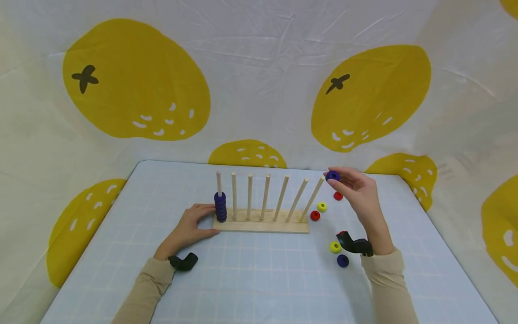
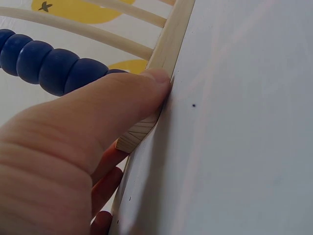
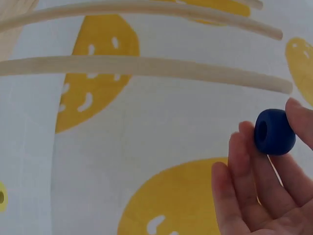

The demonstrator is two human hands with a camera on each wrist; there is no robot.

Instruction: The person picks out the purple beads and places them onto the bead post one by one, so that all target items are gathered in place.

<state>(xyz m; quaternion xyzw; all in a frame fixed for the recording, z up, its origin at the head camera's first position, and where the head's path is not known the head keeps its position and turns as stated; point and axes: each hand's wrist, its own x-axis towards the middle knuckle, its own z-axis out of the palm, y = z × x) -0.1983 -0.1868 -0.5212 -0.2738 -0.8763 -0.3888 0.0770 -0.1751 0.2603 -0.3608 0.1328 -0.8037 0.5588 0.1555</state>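
A wooden pegboard (image 1: 263, 227) with a row of several upright pegs stands on the table. Its leftmost peg carries a stack of blue beads (image 1: 220, 207); the other pegs are bare. My left hand (image 1: 194, 225) grips the left end of the base, thumb on the front edge and fingers behind, as the left wrist view also shows. Up near the top of the rightmost peg (image 1: 313, 198), my right hand (image 1: 358, 191) pinches a blue bead (image 3: 275, 132) between thumb and fingers. The bead is apart from the peg, its hole visible in the right wrist view.
Right of the board lie loose beads: a red bead (image 1: 314, 216), a yellow bead (image 1: 321, 207), another red bead (image 1: 338, 196), a second yellow bead (image 1: 335, 247) and a blue one (image 1: 342, 261). Another red bead is partly hidden by the right wrist camera (image 1: 354, 244). A patterned curtain (image 1: 259, 90) hangs behind the table.
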